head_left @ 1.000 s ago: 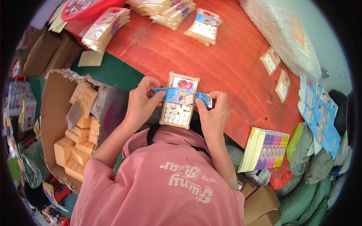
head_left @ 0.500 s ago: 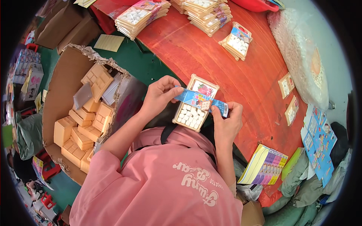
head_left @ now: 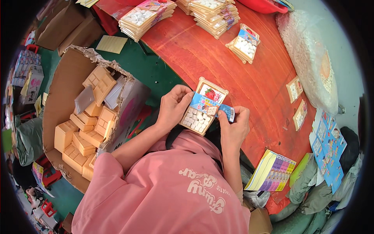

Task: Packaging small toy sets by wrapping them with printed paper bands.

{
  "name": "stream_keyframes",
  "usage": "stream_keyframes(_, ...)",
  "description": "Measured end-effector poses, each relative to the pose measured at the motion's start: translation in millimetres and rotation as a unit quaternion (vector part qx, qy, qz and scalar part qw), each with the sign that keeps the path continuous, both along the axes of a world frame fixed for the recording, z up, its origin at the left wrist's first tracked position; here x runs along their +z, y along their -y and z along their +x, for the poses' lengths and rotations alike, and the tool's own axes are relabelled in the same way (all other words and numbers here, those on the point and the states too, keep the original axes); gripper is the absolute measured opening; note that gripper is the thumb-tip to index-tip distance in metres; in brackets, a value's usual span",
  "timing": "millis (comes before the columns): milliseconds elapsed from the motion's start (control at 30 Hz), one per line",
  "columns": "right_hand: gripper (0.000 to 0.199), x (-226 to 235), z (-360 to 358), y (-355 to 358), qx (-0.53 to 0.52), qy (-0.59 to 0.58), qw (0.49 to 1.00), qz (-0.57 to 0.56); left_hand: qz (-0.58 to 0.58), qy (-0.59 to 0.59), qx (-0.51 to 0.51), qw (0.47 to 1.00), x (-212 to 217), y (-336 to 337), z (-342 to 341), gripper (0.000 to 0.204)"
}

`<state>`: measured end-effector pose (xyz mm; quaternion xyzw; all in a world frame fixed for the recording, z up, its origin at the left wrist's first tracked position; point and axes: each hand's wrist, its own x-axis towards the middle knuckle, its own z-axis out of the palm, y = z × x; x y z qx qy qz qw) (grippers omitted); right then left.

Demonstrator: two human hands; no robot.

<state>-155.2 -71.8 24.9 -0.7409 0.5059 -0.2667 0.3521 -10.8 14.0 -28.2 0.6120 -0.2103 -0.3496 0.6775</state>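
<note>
One shallow beige tray, filled with white pieces below a strawberry picture, lay tilted at the centre of the frame, crossed by a blue printed band. Left hand: fingers curled, nearly closed, holding the band's left end at the tray's edge. Right hand: part-closed, thumb and fingers pinching the band's right end, which projected beyond the tray. Red tabletop: stacked trays at upper centre. Cardboard carton, left: beige blocks. Upper right: clear sack of white pieces.
</note>
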Motion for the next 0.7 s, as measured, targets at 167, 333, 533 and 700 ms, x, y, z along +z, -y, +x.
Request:
stream_keyframes(167, 0.029, 0, 0, 0, 0.000, 0.002, 1.000, -0.004, 0.012, -0.031, -0.021, 0.999, 6, -7, -4, 0.022)
stream_keyframes(333, 0.029, -1, -1, 1, 0.001, 0.014, 1.000, 0.004, 0.044, 0.053, -0.040, 0.997, 17, -6, -7, 0.027)
stream_keyframes(533, 0.028, -6, -4, 2, 0.002, 0.027, 0.999, -0.017, 0.072, 0.209, -0.035, 0.975, 21, -8, -8, 0.028)
stream_keyframes(700, 0.027, -6, -4, 0, 0.002, 0.038, 0.999, -0.013, 0.043, 0.073, -0.009, 0.996, 18, -8, -15, 0.026)
